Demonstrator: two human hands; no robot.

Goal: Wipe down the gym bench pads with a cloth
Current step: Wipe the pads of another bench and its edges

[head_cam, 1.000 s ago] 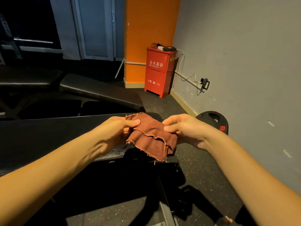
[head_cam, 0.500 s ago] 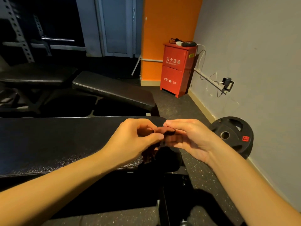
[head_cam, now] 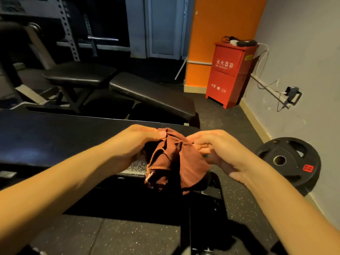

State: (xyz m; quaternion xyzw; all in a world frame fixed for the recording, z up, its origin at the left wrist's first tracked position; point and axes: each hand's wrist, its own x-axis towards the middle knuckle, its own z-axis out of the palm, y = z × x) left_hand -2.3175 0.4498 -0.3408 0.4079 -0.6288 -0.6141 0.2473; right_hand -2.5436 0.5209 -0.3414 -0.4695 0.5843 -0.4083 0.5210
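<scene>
A rust-brown cloth with frayed edges hangs bunched over the right end of the near black bench pad. My left hand pinches the cloth's top edge between thumb and fingers. My right hand holds the cloth's right side, its fingers curled into the fabric. A second black bench stands beyond, with a seat pad to its left.
A black weight plate leans against the right wall. A red fire-extinguisher box stands in the corner beside an orange pillar, with cables and a socket along the wall. A rack upright rises at back left. The floor is speckled rubber.
The cloth was balled up between both hands half a second ago; now it is drawn out and hangs loosely between them. The view has shifted slightly left.
</scene>
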